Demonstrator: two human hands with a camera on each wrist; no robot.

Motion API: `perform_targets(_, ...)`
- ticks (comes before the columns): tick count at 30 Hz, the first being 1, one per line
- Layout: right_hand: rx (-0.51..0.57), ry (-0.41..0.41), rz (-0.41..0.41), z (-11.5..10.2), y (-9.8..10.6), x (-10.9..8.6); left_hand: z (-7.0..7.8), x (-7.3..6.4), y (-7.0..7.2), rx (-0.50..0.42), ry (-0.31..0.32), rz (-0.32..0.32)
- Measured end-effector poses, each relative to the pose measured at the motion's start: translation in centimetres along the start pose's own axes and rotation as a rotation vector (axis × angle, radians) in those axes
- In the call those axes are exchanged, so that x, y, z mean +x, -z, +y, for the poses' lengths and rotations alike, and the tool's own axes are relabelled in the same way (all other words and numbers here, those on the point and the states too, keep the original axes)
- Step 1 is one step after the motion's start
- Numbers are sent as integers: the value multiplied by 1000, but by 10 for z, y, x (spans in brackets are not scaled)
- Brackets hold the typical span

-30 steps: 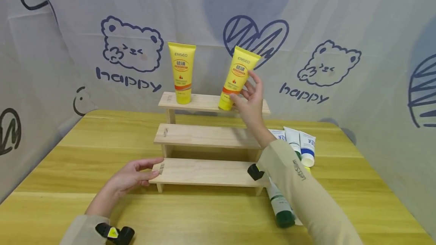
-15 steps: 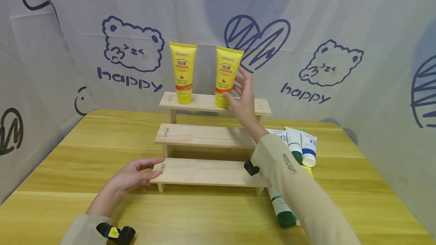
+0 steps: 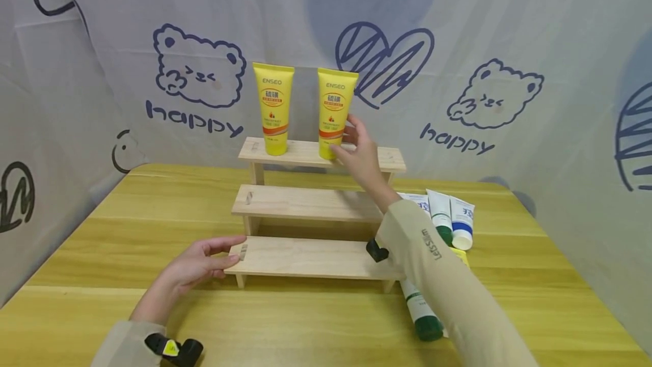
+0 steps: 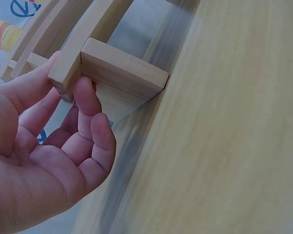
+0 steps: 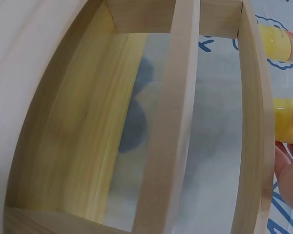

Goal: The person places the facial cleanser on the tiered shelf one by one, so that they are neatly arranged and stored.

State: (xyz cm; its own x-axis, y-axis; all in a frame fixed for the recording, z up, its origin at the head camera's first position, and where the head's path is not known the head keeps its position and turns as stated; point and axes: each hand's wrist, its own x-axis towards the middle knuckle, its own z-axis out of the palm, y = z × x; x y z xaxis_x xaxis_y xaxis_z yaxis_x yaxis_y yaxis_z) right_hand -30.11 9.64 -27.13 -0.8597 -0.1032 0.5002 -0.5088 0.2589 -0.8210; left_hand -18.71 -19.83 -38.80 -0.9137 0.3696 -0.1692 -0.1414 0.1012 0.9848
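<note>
A three-step wooden display rack point(image 3: 311, 201) stands on the table. On its top step, a yellow squeeze tube point(image 3: 274, 109) stands upright on its cap toward the left end. A second yellow tube point(image 3: 336, 109) is upright on the same step, right of the first. My right hand point(image 3: 364, 157) holds this second tube low down, thumb at its front and fingers behind its right side. My left hand point(image 3: 201, 262) pinches the left end of the lowest step. In the left wrist view, the left thumb and fingers point(image 4: 90, 105) grip the board's corner.
Right of the rack lie several white tubes point(image 3: 460, 222) with blue or green caps. A larger white tube with a green cap point(image 3: 427, 324) lies nearer the front, partly under the right sleeve point(image 3: 433, 259). Printed cloth point(image 3: 285, 10) hangs behind the table point(image 3: 535, 299).
The right hand has moved the second yellow tube left along the top step, and the tube has gone from tilted to upright. The right fingers have slid lower on it. The left hand stays put.
</note>
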Motion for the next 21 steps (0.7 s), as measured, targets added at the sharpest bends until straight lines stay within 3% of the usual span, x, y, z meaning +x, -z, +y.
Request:
perform_targets(9,-61,-27,9,-4,-8,4,-1,1,0,-1,8,6)
perform_targets(21,-23,-102,12,-9,-14,3,1,1,-1,3,22,10)
